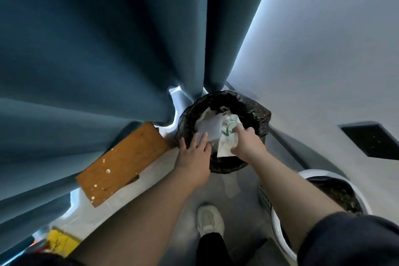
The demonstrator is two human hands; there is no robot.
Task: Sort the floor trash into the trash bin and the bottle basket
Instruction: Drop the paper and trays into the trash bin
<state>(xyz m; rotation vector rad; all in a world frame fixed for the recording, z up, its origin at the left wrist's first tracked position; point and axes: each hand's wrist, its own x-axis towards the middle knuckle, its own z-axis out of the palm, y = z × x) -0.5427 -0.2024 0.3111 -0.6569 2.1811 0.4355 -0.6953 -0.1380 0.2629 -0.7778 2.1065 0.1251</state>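
Above black-bagged round bin: left hand flat on grey paper sheet; right hand grips green-printed white wrapper.

- Indoor room corner; home or office unclear.
- Far and left: long blue curtains, daylight at the hem.
- Right: plain white wall.
- Near: grey floor, lined bin, white basket, wood board.

Right hand grips printed paper over trash bin.

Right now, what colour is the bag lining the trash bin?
Black; the bag shows best in the head view.
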